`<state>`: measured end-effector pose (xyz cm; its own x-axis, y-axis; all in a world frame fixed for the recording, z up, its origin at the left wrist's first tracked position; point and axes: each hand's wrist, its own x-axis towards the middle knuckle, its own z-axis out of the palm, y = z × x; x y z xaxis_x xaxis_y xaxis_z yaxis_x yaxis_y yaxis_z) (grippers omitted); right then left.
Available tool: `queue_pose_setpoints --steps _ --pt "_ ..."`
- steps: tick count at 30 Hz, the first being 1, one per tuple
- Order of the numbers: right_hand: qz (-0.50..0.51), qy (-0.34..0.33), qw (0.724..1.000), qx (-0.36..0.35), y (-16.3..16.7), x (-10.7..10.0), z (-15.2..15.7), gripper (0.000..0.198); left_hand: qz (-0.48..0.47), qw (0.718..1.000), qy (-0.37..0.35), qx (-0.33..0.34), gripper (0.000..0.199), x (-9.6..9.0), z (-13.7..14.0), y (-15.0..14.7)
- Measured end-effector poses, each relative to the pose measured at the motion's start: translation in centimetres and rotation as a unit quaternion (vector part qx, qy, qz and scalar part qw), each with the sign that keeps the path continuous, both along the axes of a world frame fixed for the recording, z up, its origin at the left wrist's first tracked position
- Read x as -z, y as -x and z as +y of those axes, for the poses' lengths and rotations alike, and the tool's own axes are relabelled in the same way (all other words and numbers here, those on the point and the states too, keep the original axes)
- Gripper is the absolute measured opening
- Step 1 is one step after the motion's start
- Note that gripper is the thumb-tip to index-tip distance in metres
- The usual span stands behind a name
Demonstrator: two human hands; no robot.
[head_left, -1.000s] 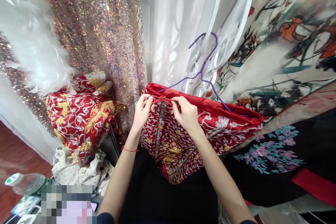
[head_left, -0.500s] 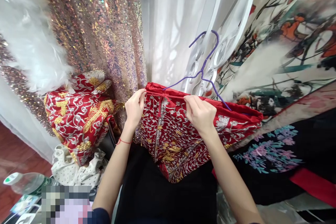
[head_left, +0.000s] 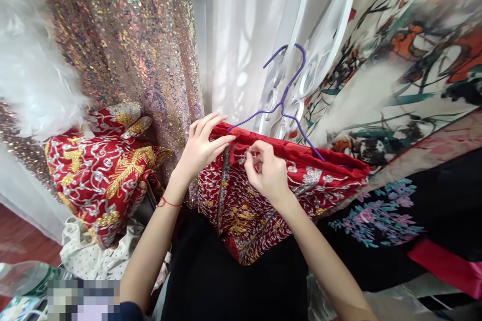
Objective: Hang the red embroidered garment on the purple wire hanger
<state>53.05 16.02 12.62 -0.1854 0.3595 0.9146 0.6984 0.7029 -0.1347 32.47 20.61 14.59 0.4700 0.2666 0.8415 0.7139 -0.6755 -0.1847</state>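
Head: red, embroidered, glossy-edged garment [head_left: 246,215]

Purple hanger [head_left: 283,103] carries red emb. garment [head_left: 244,215]; both hanger arms run down inside its waistband. Hook crosses white openwork frame [head_left: 341,15]; can't tell if it bears on it. Btm L: dark surface [head_left: 42,305], mostly covered, type unclear. At/on it: clear plastic bottle [head_left: 24,278] w/ green label, cut off by L edge; pale packet [head_left: 13,308] just below bottle, partly out of view; dotted white cloth [head_left: 96,258], rumpled, w/ 2nd red garment [head_left: 90,175] (silver & gold emb.) resting over it, exact support hidden. Pixelated patch hides the rest there. Far L: reddish-brown floor [head_left: 18,238], bare strip showing.
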Motion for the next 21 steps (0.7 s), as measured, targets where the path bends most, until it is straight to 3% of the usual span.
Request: queue_pose_setpoints --steps 4,10,21 --pt "-0.001 0.000 1.000 0.000 1.2 0.4 -0.7 0.011 -0.008 0.998 0.034 0.043 0.014 -0.4 0.8 -0.4" --pt "-0.023 0.028 0.987 0.156 2.6 1.0 0.6 0.030 0.004 0.996 0.058 0.061 0.018 0.3 1.1 -0.6" --pt "-0.038 0.064 0.986 0.147 1.8 1.0 2.1 0.033 -0.006 0.994 0.077 0.083 0.019 0.3 1.3 -0.7"
